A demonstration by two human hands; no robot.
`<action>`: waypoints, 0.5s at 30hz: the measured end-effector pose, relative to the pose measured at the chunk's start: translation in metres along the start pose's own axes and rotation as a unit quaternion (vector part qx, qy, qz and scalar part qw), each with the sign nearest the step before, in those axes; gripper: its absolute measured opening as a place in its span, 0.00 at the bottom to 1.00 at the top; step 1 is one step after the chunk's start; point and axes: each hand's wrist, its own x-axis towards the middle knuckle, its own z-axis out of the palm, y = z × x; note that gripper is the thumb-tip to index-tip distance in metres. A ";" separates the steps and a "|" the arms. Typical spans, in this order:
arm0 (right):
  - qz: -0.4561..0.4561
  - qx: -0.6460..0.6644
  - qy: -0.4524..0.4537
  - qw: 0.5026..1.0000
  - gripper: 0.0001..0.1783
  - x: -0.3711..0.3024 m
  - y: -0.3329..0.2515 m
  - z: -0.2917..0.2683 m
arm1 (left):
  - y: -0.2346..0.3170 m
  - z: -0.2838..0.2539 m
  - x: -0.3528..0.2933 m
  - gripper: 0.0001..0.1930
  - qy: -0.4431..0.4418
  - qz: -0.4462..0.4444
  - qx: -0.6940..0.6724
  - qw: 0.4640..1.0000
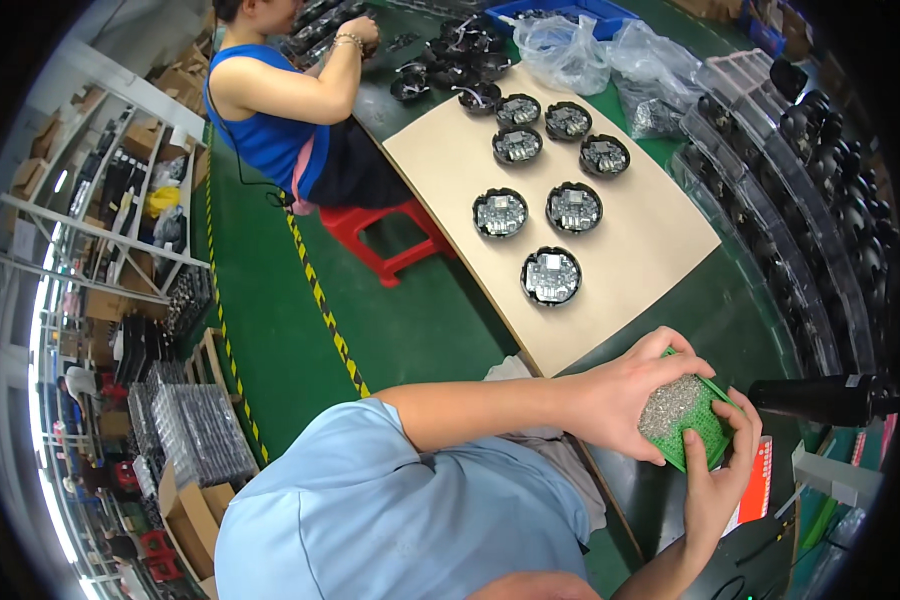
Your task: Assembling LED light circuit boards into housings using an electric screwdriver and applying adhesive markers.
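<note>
Both my hands hold a green perforated tray (pixel 712 432) over the table near the right side. A heap of tiny silvery metal pieces, probably screws (pixel 672 402), covers its left part; bare green holes show on the right part. My left hand (pixel 625 392) grips the tray's left side, fingers along the far edge and thumb at the near edge. My right hand (pixel 720 465) is closed around its right side, fingertips on the tray. Beyond them, several round black housings with circuit boards (pixel 551 276) lie face up on a beige board (pixel 610 310).
A black cylindrical object (pixel 820 398) lies right of the tray, with a red and white card (pixel 757 485) below it. Clear stacked trays of black parts (pixel 770 190) line the right. Plastic bags (pixel 560 55) lie at the back. A co-worker (pixel 280 110) sits on a red stool (pixel 385 240).
</note>
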 end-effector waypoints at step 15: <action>-0.158 -0.269 -0.024 0.950 0.08 -0.021 -0.011 -0.009 | -0.004 0.010 0.006 0.49 0.001 0.001 0.010 1.000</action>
